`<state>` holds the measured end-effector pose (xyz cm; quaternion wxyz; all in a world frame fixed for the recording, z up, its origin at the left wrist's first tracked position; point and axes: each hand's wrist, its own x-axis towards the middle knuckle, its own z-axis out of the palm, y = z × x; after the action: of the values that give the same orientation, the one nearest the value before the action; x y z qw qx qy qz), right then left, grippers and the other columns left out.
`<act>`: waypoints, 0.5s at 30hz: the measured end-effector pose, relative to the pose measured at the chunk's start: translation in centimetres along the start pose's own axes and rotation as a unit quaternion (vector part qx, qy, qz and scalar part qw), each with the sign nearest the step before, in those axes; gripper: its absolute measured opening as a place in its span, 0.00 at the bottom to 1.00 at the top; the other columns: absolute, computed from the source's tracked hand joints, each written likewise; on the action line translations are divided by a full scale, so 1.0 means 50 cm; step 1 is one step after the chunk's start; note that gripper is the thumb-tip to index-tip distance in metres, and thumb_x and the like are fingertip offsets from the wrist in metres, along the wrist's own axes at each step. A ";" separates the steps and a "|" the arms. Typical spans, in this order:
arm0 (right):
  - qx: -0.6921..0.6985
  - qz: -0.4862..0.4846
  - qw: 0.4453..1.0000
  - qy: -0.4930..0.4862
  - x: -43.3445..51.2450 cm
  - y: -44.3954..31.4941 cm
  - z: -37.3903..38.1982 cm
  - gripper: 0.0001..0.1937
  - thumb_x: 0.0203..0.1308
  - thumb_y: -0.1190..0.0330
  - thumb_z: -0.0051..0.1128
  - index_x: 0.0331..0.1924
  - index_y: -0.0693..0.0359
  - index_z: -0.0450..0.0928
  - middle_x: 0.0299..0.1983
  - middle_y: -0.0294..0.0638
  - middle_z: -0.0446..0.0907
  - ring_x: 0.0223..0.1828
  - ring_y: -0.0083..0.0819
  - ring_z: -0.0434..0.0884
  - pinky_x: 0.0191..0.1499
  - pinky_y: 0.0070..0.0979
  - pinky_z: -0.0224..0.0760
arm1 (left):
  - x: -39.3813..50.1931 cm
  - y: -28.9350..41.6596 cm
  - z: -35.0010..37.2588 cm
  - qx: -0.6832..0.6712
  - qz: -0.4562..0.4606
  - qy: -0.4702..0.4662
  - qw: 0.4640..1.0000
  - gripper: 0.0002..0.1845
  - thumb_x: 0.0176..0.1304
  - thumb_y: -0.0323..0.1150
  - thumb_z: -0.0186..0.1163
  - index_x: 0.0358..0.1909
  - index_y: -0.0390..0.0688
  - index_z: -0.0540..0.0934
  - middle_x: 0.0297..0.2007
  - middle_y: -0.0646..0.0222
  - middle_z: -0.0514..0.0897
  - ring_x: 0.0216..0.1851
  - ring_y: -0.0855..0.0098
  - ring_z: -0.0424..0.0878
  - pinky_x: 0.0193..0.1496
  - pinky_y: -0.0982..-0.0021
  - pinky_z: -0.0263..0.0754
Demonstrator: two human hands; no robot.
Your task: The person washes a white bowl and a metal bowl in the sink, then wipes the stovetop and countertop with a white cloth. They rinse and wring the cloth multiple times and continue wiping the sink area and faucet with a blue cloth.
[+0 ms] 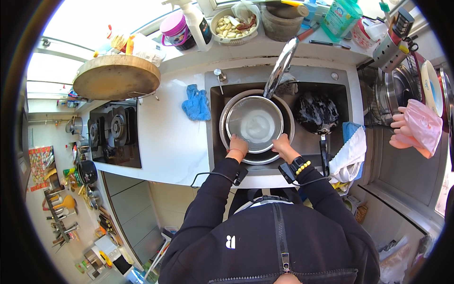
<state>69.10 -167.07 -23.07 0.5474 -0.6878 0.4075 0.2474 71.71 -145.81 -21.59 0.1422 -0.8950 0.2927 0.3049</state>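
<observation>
A round stainless steel bowl [254, 122] is held between both my hands over a larger metal basin [289, 142] in the sink. My left hand [237, 147] grips the bowl's near left rim. At its near right rim, my right hand [283, 146] has its fingers closed on the edge. The chrome faucet [282, 67] reaches over the bowl's far edge. Right of the basin, a dark frying pan [316, 112] with whitish foam or residue lies in the sink, its black handle [324, 156] pointing towards me.
A blue cloth [196, 103] lies left of the sink [276, 75]. White and blue cloths [349, 156] hang at its right front edge. Along the sill stand a basket of garlic cloves [234, 26], a spray bottle [198, 26] and a dark pot [282, 23]. A gas stove [115, 135] is further left.
</observation>
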 end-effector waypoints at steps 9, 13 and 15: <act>0.009 -0.102 0.995 0.021 -0.003 -0.075 -0.085 0.19 0.57 0.80 0.55 0.53 0.69 0.66 0.44 0.52 0.79 0.36 0.42 0.86 0.24 0.34 0.84 | -0.013 0.066 -0.033 -0.232 0.095 0.021 0.968 0.07 0.58 0.31 0.61 0.36 0.47 0.86 0.36 0.59 0.88 0.40 0.52 0.86 0.43 0.55 0.79; -0.022 -0.120 0.992 0.042 -0.002 -0.082 -0.103 0.23 0.57 0.78 0.54 0.58 0.70 0.65 0.48 0.58 0.79 0.37 0.45 0.86 0.25 0.34 0.82 | -0.018 0.059 -0.040 -0.292 0.154 0.049 0.943 0.06 0.60 0.35 0.61 0.35 0.46 0.83 0.33 0.59 0.87 0.40 0.50 0.85 0.43 0.52 0.77; -0.052 -0.134 0.989 0.039 -0.005 -0.084 -0.108 0.23 0.57 0.77 0.55 0.57 0.71 0.65 0.45 0.59 0.80 0.35 0.45 0.86 0.26 0.36 0.81 | -0.020 0.040 -0.036 -0.288 0.188 0.055 0.938 0.08 0.61 0.38 0.62 0.36 0.46 0.83 0.32 0.59 0.87 0.40 0.50 0.84 0.44 0.52 0.77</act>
<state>71.90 -171.87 -19.04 0.5229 -0.7729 0.3190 0.1660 70.69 -147.72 -19.69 -0.1974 -0.8416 0.3628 0.3480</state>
